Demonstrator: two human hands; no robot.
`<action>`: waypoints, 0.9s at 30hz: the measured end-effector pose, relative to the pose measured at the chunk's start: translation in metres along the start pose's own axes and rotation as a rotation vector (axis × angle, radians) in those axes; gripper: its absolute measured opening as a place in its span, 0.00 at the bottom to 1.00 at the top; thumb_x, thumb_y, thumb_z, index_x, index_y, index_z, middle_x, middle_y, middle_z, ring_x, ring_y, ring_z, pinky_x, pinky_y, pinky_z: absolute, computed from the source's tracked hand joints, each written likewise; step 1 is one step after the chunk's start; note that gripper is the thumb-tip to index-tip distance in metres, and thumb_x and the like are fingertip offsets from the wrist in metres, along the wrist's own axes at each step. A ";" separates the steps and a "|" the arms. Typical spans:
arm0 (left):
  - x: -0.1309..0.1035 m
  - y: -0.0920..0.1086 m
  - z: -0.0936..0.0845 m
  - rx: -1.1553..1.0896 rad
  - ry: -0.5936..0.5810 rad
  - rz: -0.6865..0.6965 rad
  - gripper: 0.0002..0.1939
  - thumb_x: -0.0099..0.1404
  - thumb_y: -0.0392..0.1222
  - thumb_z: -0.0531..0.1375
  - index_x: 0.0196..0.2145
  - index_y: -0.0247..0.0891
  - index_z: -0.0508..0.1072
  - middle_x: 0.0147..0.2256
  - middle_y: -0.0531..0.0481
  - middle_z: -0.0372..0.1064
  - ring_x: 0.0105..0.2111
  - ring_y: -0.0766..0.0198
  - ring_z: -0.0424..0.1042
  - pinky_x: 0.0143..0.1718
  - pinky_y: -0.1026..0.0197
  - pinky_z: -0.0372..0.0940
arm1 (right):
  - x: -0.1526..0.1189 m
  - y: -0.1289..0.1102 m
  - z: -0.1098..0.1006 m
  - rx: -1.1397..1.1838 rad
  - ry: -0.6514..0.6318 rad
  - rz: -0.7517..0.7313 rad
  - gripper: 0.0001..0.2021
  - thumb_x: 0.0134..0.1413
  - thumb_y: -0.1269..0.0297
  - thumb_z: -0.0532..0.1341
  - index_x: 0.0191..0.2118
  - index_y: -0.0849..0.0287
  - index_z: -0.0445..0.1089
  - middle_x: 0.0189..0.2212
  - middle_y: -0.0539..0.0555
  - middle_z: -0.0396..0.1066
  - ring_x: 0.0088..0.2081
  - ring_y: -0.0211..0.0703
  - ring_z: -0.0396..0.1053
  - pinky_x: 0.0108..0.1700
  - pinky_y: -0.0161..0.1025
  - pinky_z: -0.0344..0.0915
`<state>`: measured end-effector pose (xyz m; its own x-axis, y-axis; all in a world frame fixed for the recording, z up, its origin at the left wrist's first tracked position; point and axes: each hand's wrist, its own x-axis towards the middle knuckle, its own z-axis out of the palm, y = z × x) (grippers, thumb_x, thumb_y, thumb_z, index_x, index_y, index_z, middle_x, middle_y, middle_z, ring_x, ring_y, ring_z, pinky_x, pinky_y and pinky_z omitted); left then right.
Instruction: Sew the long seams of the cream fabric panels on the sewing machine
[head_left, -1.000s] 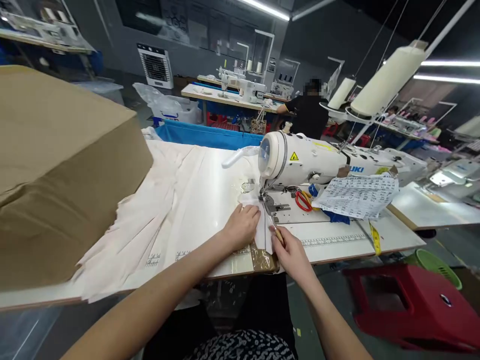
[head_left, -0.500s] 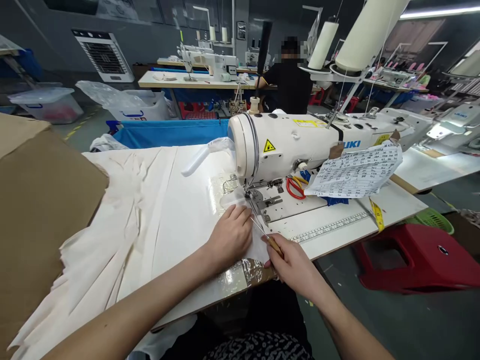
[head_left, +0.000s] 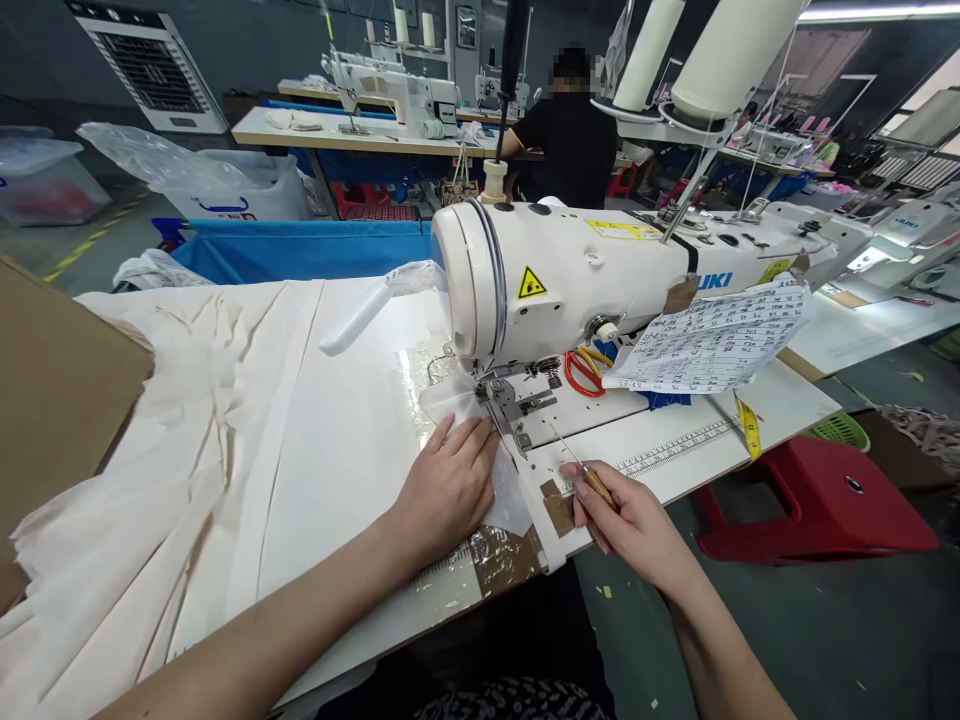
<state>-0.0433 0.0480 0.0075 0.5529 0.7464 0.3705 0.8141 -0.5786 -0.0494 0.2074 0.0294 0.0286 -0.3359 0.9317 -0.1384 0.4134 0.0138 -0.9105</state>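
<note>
A white sewing machine (head_left: 555, 280) stands over the white table. My left hand (head_left: 450, 485) lies palm down on thin white fabric (head_left: 510, 495) just in front of the needle area, its fingers stretched out. A narrow white strip (head_left: 541, 520) runs from the presser foot to the table's front edge. My right hand (head_left: 626, 515) is closed around the wooden handle of an awl (head_left: 598, 487), right of the strip. The awl's thin metal tip points up and left, apart from the fabric.
Pale fabric (head_left: 150, 450) and a cardboard box (head_left: 60, 390) are at the left. Red-handled scissors (head_left: 583, 373), a written paper sheet (head_left: 712, 335) and a yellow tape measure (head_left: 748, 428) lie right of the needle. A red stool (head_left: 832, 500) stands at the right; a person sits beyond.
My right hand has moved right with the awl, away from my left hand and the fabric. The white strip now shows along the table down to its front edge. The view has shifted slightly.
</note>
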 end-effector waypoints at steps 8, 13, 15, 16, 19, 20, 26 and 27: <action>0.003 0.001 -0.001 0.003 0.005 -0.040 0.22 0.72 0.40 0.46 0.56 0.27 0.69 0.56 0.37 0.68 0.58 0.49 0.64 0.63 0.44 0.53 | 0.001 0.008 0.001 0.132 0.032 0.014 0.18 0.68 0.51 0.54 0.51 0.61 0.66 0.26 0.47 0.67 0.17 0.33 0.59 0.22 0.35 0.58; 0.001 0.004 0.000 -0.002 0.004 -0.030 0.22 0.71 0.38 0.46 0.56 0.26 0.69 0.55 0.36 0.68 0.57 0.49 0.64 0.63 0.43 0.54 | -0.001 0.009 0.000 0.141 0.036 0.016 0.18 0.68 0.51 0.55 0.51 0.61 0.66 0.26 0.48 0.67 0.18 0.33 0.58 0.22 0.35 0.58; 0.001 0.002 0.000 -0.004 -0.001 -0.019 0.22 0.69 0.35 0.47 0.56 0.26 0.69 0.55 0.36 0.68 0.57 0.49 0.65 0.62 0.43 0.54 | -0.002 0.009 0.000 0.136 0.035 0.013 0.18 0.69 0.51 0.55 0.51 0.61 0.66 0.27 0.48 0.67 0.19 0.33 0.59 0.22 0.35 0.58; 0.000 0.002 0.000 -0.008 0.000 -0.016 0.22 0.68 0.35 0.47 0.56 0.26 0.69 0.55 0.36 0.68 0.57 0.49 0.65 0.62 0.43 0.54 | -0.002 0.008 0.000 0.134 0.036 0.012 0.17 0.69 0.51 0.55 0.51 0.61 0.66 0.27 0.48 0.66 0.19 0.33 0.59 0.22 0.35 0.58; 0.000 0.002 -0.001 -0.021 0.012 -0.015 0.22 0.69 0.36 0.47 0.55 0.26 0.70 0.55 0.36 0.68 0.57 0.49 0.64 0.63 0.43 0.53 | -0.001 0.007 0.001 0.133 0.043 0.010 0.17 0.69 0.51 0.54 0.51 0.60 0.66 0.26 0.48 0.67 0.19 0.33 0.59 0.22 0.35 0.58; 0.000 0.002 -0.001 -0.024 0.018 -0.019 0.22 0.70 0.37 0.47 0.55 0.26 0.70 0.55 0.36 0.68 0.58 0.49 0.64 0.63 0.43 0.53 | -0.001 0.007 0.001 0.134 0.045 0.012 0.17 0.69 0.51 0.54 0.51 0.60 0.66 0.26 0.48 0.67 0.19 0.33 0.59 0.22 0.35 0.58; -0.001 0.006 -0.002 -0.016 0.022 -0.017 0.22 0.73 0.40 0.45 0.55 0.27 0.70 0.55 0.37 0.68 0.58 0.50 0.64 0.63 0.44 0.54 | -0.001 0.008 0.001 0.138 0.050 0.011 0.17 0.68 0.52 0.55 0.51 0.61 0.67 0.26 0.48 0.66 0.18 0.33 0.58 0.22 0.35 0.58; -0.001 0.006 -0.003 -0.011 0.022 -0.017 0.22 0.73 0.39 0.45 0.55 0.27 0.70 0.55 0.37 0.68 0.58 0.50 0.65 0.63 0.44 0.54 | -0.001 0.009 0.001 0.140 0.052 0.007 0.17 0.69 0.52 0.55 0.51 0.61 0.67 0.26 0.48 0.66 0.18 0.33 0.58 0.22 0.35 0.58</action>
<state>-0.0389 0.0430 0.0095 0.5353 0.7486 0.3912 0.8211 -0.5699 -0.0327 0.2104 0.0284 0.0203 -0.2873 0.9492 -0.1282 0.2921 -0.0407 -0.9555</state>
